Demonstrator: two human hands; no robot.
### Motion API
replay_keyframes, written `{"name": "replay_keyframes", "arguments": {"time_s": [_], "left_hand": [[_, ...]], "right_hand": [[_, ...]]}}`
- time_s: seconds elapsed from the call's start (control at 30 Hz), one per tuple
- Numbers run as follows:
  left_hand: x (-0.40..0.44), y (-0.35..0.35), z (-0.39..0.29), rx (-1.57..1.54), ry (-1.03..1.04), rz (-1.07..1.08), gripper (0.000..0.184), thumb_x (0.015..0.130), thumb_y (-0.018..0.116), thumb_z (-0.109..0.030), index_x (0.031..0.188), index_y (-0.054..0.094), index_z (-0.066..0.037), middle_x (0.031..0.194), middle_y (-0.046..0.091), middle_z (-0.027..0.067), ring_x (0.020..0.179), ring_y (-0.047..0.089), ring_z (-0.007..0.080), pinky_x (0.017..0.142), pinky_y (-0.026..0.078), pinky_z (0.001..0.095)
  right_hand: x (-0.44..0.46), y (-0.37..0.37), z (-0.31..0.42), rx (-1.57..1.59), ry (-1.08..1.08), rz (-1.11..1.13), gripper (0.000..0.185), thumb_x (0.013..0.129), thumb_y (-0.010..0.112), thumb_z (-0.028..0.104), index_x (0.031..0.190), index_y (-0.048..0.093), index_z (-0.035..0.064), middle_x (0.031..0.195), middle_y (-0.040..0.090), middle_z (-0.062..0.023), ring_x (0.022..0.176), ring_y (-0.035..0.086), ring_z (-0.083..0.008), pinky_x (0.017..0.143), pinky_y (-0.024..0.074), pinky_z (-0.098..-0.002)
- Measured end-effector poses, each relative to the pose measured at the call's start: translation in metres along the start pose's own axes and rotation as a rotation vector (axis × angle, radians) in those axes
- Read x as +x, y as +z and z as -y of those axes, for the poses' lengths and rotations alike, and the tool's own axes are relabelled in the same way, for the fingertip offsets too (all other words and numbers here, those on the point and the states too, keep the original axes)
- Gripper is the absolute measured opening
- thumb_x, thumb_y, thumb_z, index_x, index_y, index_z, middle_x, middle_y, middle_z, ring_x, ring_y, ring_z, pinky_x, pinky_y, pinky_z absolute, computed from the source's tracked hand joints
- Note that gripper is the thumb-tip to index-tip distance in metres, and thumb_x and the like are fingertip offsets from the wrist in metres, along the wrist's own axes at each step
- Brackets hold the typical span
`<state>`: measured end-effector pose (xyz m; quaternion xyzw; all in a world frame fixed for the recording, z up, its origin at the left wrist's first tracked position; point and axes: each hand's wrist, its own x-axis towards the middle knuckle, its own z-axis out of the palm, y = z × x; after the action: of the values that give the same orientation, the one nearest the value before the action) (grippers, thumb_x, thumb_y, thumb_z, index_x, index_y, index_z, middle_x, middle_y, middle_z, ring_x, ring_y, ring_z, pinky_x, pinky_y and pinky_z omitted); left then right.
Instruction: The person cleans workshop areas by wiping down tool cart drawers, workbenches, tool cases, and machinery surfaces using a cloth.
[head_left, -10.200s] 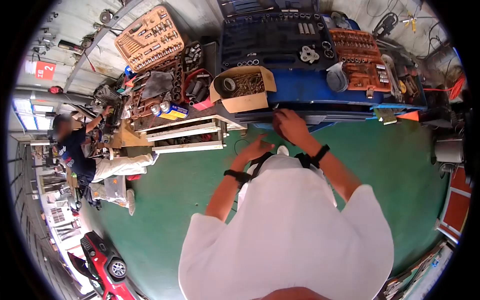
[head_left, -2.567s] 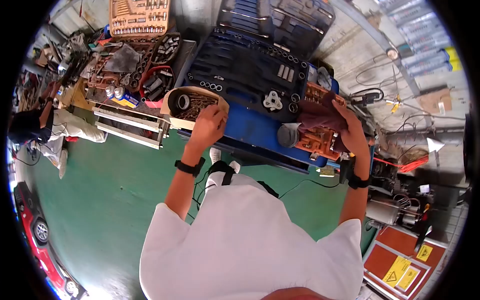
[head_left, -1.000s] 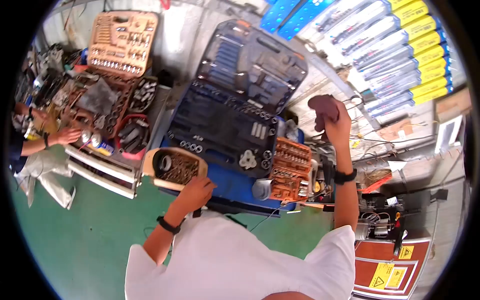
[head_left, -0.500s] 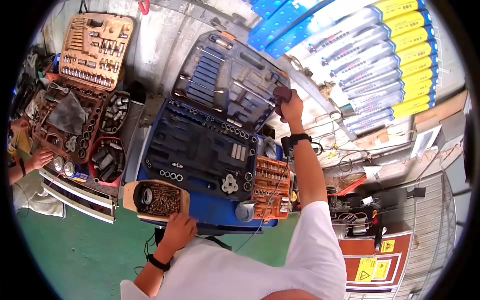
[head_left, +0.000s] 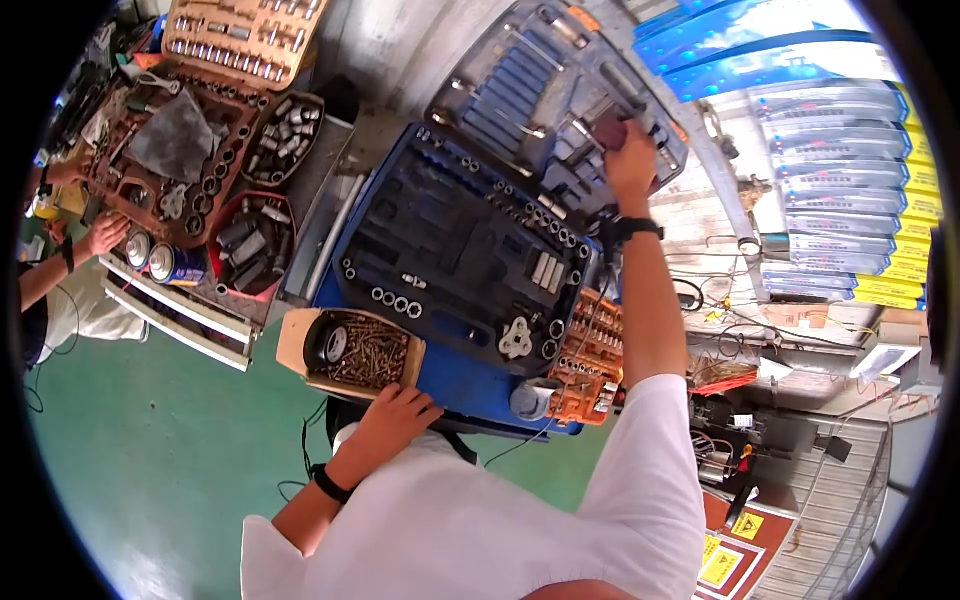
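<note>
A dark socket-set case (head_left: 455, 225) lies open on a blue surface, sockets lining its edges. Its raised lid (head_left: 445, 105) carries a row of wrenches (head_left: 510, 85) and other long tools. My right hand (head_left: 632, 168) is closed on a maroon cloth (head_left: 609, 128) against the inner right part of the lid; the tools under it are partly hidden. My left hand (head_left: 398, 420) rests with fingers extended at the front edge, beside a cardboard box of screws (head_left: 375, 352). A black ring-shaped roll (head_left: 327, 342) sits in that box.
An orange socket tray (head_left: 590, 350) and a grey cup-like item (head_left: 532, 400) lie right of the case. On the left bench are another tool case (head_left: 150, 190), socket bins (head_left: 250, 245) and spray cans (head_left: 175, 265). Another person's hand (head_left: 107, 233) is there. Blue-yellow packages (head_left: 840, 190) stand at right.
My right hand and the cloth have moved from the lid's right edge inward over its tools. My left hand's fingers are more stretched out. The whole view has shifted and turned.
</note>
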<state>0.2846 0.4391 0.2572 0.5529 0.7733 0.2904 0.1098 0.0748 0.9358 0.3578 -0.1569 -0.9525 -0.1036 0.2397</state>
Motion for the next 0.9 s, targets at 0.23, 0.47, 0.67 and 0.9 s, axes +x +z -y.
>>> {"name": "replay_keyframes", "arguments": {"time_s": [0.23,0.47,0.67,0.9], "left_hand": [[-0.001,0.001,0.000,-0.066,-0.015,0.036,0.032,0.078,0.057,-0.009,0.109,0.065,-0.015,0.104,0.058,-0.0009,0.104,0.050,0.0177,0.092,0.036,0.0355],[0.002,0.001,0.002,-0.086,-0.015,0.038,0.029,0.079,0.056,-0.009,0.107,0.065,-0.014,0.103,0.059,-0.0011,0.104,0.051,0.0171,0.092,0.036,0.0352],[0.001,0.008,0.002,-0.066,-0.038,0.000,0.028,0.080,0.057,-0.011,0.106,0.066,-0.015,0.103,0.059,-0.0015,0.103,0.052,0.0163,0.091,0.036,0.0334],[-0.001,0.009,0.003,-0.044,-0.020,0.038,0.029,0.079,0.057,-0.011,0.106,0.066,-0.015,0.102,0.059,-0.0019,0.102,0.052,0.0154,0.090,0.036,0.0319]], "right_hand": [[-0.002,-0.018,-0.010,-0.031,0.264,0.095,0.054,0.068,0.071,0.021,0.120,0.057,0.0156,0.104,0.067,-0.0186,0.095,0.063,-0.0424,0.082,0.0513,-0.0521],[-0.002,0.008,0.001,-0.052,0.156,0.045,0.053,0.070,0.070,0.018,0.121,0.055,0.0199,0.104,0.066,-0.0174,0.102,0.061,-0.0402,0.081,0.0525,-0.0507],[-0.018,-0.006,-0.042,-0.097,0.194,0.095,0.055,0.069,0.066,0.017,0.123,0.056,0.0182,0.102,0.067,-0.0210,0.100,0.063,-0.0413,0.085,0.0510,-0.0510],[0.022,0.023,0.017,0.011,-0.006,0.146,0.058,0.071,0.067,0.023,0.128,0.053,0.0147,0.111,0.066,-0.0198,0.101,0.062,-0.0426,0.086,0.0499,-0.0495]]}}
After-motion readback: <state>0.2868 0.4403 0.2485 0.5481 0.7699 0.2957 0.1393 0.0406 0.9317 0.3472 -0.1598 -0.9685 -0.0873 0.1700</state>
